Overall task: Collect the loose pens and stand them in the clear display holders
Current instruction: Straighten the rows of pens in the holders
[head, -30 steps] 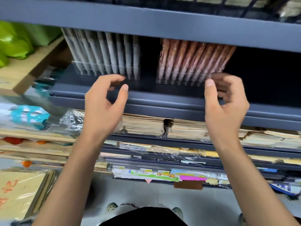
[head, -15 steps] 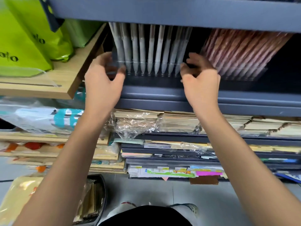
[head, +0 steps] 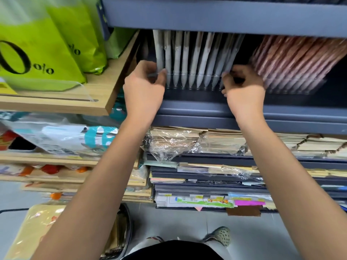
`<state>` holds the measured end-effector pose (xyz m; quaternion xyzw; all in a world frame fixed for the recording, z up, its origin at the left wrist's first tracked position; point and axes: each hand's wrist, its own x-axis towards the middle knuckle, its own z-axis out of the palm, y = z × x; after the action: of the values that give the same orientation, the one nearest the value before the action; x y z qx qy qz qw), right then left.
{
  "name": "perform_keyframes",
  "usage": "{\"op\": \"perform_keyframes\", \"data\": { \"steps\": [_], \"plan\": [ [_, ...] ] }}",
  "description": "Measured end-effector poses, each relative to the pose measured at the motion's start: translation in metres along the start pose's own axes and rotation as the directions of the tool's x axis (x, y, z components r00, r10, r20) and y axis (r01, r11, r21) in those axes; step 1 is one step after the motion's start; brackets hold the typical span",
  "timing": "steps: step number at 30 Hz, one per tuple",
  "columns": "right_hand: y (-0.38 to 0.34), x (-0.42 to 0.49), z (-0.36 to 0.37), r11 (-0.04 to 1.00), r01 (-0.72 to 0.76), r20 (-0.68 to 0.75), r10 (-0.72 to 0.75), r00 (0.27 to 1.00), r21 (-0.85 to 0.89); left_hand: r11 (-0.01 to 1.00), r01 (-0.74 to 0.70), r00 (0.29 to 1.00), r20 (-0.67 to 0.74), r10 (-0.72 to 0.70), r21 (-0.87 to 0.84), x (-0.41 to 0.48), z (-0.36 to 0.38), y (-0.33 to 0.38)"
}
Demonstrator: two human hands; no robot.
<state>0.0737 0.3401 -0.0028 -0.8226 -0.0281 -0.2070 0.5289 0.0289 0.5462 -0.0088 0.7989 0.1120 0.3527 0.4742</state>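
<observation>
Pens, grey-white (head: pixel 195 59), stand tips down in a row inside the clear display holder (head: pixel 193 82) on your grey shelf (head: pixel 206 107). Your left hand (head: pixel 143 91) pinches the holder's left end with fingers closed on it, and your right hand (head: pixel 244 89) curls shut around its right end. Just beside it, a second clear holder (head: pixel 296 87) is packed with reddish-brown pens (head: pixel 293 59).

Grey-white pens (head: pixel 194 59): stood tip-down in a row, slightly fanned.
Clear holder (head: pixel 193 82): set on the dark shelf, filled with them.
Pink pens (head: pixel 293 59): leaned leftward in a second clear holder (head: pixel 298 87).
</observation>
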Motion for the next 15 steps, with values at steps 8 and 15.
{"op": "perform_keyframes", "data": {
  "steps": [8,15],
  "plan": [
    [-0.0015,-0.0038,0.0021,0.998,0.022,-0.042,-0.019,0.999,0.056,0.998,-0.032,0.999,0.004,0.032,-0.057,0.0068,-0.0003,-0.0039],
    [0.0003,-0.0033,0.0004,0.998,0.008,-0.051,-0.004,0.999,0.068,0.999,-0.044,0.999,-0.006,0.044,-0.011,0.0062,0.0001,-0.0062]
  ]
}}
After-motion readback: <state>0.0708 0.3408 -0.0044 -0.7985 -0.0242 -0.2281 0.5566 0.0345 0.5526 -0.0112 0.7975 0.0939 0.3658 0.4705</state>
